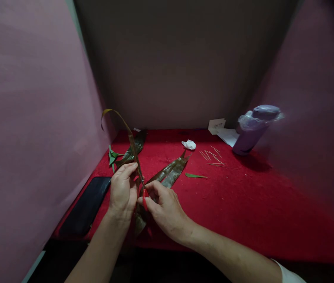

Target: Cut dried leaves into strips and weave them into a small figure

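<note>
My left hand [123, 188] is closed on a long, narrow brownish-green leaf strip [131, 142], whose upper end curls over to the left. My right hand [167, 206] grips red-handled scissors [144, 198]. Their metal blades lie against the strip, just beside my left fingertips. Whether the blades are apart is too small to tell. Under and behind my hands a broad, wet-looking dark leaf [176, 171] lies on the red cloth. Another dark leaf [138, 144] rests farther back, with small folded green leaf pieces [113, 155] at its left.
A black phone [86, 206] lies left of my hands. To the right are a small cut leaf piece [194, 175], several toothpicks [212, 156] and crumpled white tissue [189, 144]. A purple container with plastic over its top [251, 133] stands at back right, near white paper [228, 136]. Pink panels [34, 118] flank the table.
</note>
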A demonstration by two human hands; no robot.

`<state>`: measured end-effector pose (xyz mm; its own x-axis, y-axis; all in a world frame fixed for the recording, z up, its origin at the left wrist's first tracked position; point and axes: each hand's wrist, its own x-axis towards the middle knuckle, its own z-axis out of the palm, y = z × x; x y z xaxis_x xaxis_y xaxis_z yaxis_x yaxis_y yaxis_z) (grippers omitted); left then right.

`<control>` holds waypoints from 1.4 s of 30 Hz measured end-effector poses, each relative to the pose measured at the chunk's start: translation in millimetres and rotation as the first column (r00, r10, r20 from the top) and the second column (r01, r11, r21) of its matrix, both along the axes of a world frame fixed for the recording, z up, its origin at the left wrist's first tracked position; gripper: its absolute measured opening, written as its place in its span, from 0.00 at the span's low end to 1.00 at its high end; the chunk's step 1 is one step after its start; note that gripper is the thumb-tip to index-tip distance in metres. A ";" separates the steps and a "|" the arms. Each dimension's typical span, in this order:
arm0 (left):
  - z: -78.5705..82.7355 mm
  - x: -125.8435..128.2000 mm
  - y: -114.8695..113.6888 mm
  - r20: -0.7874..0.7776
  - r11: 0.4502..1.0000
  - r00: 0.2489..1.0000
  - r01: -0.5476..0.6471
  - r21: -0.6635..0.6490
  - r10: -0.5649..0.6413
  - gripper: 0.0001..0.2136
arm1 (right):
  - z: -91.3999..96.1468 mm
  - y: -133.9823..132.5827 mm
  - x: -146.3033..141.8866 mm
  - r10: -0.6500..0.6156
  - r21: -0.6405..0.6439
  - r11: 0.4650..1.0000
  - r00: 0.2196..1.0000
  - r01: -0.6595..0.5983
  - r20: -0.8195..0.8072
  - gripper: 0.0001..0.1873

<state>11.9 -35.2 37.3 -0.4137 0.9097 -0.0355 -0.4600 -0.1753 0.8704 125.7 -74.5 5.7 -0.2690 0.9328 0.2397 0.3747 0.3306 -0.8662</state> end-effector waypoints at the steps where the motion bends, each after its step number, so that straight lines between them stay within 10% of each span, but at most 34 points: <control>1: -0.4 0.3 0.5 -0.002 1.000 1.000 -0.001 0.004 0.001 0.05 | -0.4 0.0 0.0 -0.003 0.000 1.000 1.000 0.003 0.000 0.05; 42: -19.5 -9.2 -4.2 -0.324 0.997 0.944 0.043 -0.069 -0.063 0.07 | -0.9 0.3 -0.6 -0.081 0.003 0.997 0.994 0.081 0.069 0.08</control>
<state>2.7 -39.3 17.8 -0.3630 0.9310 0.0379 -0.1566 -0.1010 0.9825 125.1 -74.2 4.8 -0.2082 0.9521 0.2237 0.4592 0.2971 -0.8372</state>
